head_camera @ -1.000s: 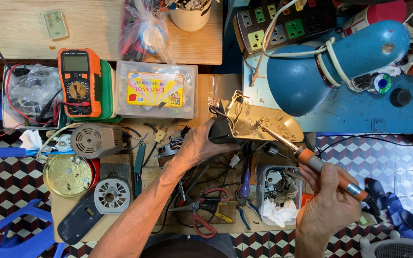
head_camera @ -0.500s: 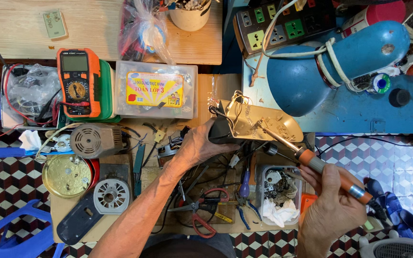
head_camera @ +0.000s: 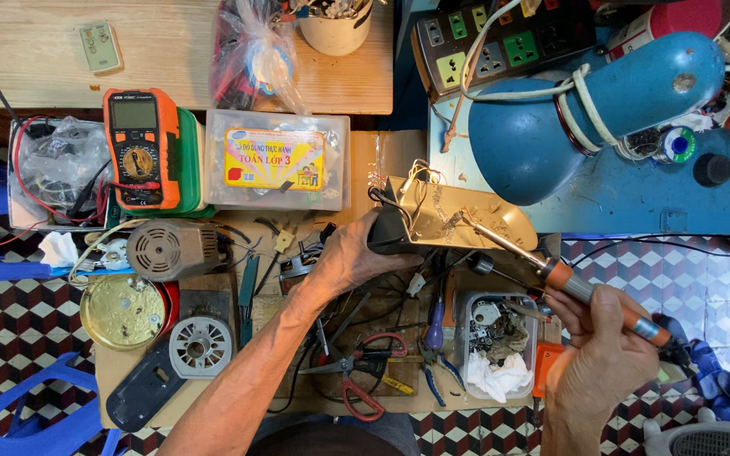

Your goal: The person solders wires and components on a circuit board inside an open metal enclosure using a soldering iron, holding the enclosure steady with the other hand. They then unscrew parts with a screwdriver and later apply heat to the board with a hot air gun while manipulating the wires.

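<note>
Right grip (head_camera: 606,350) pinching iron (head_camera: 551,272), left grip (head_camera: 350,253) clamping board (head_camera: 449,221); tip may slip, bridging nearby wires (head_camera: 416,175).

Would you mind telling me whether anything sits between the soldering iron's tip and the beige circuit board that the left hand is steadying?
Nothing visible does. The soldering iron, held in the right hand, already has its tip on the bare face of the beige board. The left hand grips the board's dark left end, and the white wires sit further left, clear of the tip.
</note>
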